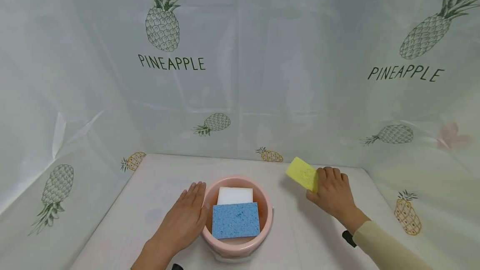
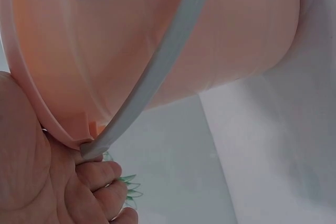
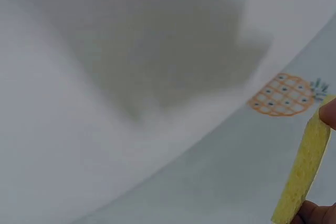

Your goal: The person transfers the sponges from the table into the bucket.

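Note:
A yellow sponge [image 1: 302, 173] is pinched in my right hand [image 1: 333, 193], held up over the table to the right of a pink bucket [image 1: 267, 224]. In the right wrist view the sponge [image 3: 303, 169] shows edge-on between thumb and fingers. My left hand [image 1: 185, 218] rests with straight fingers against the bucket's left rim. From the left wrist, the palm [image 2: 47, 182] touches the rim beside the joint of the grey handle [image 2: 157, 72]. Inside the bucket, a blue sponge [image 1: 236, 220] lies in front of a white sponge [image 1: 235, 195], overlapping it.
The bucket stands on a white-covered table [image 1: 300, 241]. Behind and at both sides hangs a pale sheet [image 1: 277, 74] printed with pineapples, meeting the table's back edge. A shadow of the hand and sponge falls on the table.

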### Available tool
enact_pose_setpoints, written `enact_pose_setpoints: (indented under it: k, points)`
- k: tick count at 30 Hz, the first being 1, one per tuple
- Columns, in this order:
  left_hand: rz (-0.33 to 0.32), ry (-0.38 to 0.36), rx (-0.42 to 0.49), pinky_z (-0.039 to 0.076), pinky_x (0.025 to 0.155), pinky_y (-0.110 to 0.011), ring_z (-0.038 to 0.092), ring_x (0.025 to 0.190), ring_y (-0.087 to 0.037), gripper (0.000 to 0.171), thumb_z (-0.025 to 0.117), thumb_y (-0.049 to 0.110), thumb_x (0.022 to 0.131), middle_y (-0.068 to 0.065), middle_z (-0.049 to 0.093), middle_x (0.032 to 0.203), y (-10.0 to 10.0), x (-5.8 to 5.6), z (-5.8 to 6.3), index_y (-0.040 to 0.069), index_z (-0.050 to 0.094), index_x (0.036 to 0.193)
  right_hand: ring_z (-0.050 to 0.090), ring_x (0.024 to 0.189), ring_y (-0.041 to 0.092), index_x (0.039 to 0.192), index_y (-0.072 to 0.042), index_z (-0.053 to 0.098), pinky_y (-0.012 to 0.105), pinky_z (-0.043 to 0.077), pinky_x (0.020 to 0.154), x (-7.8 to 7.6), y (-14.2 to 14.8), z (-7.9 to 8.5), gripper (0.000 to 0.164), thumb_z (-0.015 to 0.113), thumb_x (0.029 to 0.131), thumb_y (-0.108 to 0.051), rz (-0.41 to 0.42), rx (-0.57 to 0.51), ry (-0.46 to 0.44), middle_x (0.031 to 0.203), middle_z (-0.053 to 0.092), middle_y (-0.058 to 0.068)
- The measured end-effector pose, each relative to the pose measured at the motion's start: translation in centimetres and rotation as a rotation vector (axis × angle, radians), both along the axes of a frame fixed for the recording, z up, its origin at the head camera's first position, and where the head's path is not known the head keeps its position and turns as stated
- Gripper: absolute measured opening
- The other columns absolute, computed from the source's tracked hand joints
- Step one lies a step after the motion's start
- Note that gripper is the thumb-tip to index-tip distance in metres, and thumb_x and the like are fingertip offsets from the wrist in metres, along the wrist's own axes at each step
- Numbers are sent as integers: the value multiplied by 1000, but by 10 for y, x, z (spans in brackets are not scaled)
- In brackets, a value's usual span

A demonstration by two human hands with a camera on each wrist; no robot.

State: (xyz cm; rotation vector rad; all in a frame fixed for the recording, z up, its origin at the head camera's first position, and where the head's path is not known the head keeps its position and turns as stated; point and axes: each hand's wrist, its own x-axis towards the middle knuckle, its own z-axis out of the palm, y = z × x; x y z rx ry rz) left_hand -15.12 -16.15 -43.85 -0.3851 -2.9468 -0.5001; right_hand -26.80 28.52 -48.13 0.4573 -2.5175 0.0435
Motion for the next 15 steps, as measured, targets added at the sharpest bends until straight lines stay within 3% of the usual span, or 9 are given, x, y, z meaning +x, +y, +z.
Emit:
enact_pose_setpoints:
  k: [15]
  points:
    - [10,-10,4,27,129,-56,31,159,-37,61,45,31,113,-21,37,168,0,-1,0,-4,35,162,57,104,39,117,0,59,54,45,83,15,-56,58,64,78,72,-41,131,26,32,111,63,18]
